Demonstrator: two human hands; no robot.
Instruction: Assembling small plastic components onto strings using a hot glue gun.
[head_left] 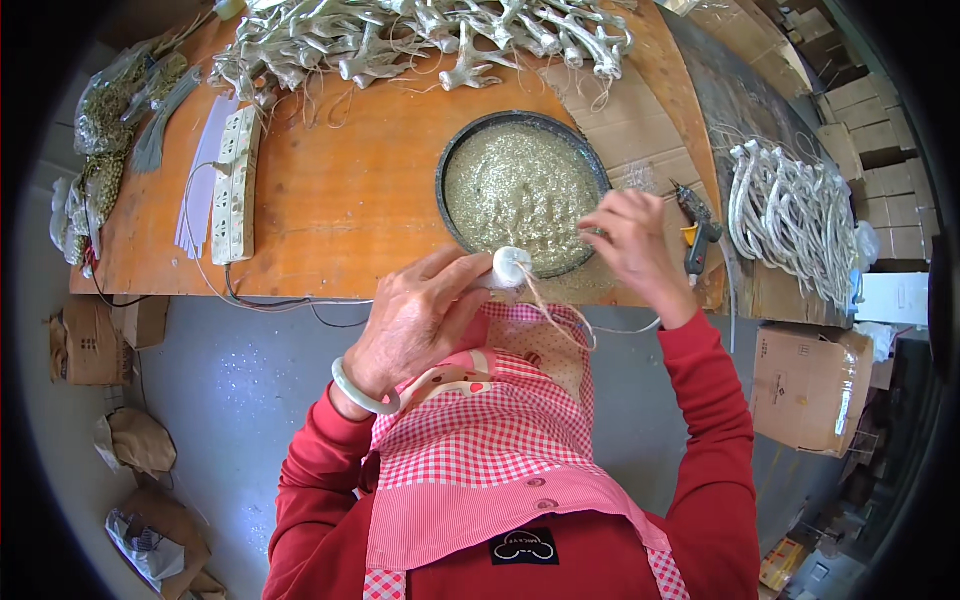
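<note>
With the left hand (415, 318), gripped a small white ball (511, 266) between thumb and fingertips, closed firmly around it, just above the near rim of the round dark tray (452, 160) full of pale gold glitter (520, 190). With the right hand (632, 245), pinched narrowly at what looked like the thin tan string (548, 312) trailing from the ball down over the red checked apron (480, 440); could not quite make out the fingertip contact. Worked at the front edge of the orange table (350, 200), with the ball held right at that edge rather than well over the board.

Judged these slips likely from here. Dropped ball, through a loosened thumb hold during a tug on the string, and then lost either into the glitter or off the edge onto the grey floor (240, 380). Snagged or looped string, given the slack hanging across the apron and under the right wrist. Burned or smeared knuckles, given the glue gun (697, 232) lying just beside the right hand. Spilled glitter, through a forearm knock against the tray, seated so near the table's front. Noted a white power strip (236, 185) well apart to the left and heaps of silvery branch shapes (430, 40) at the far side, both away from the hands.
</note>
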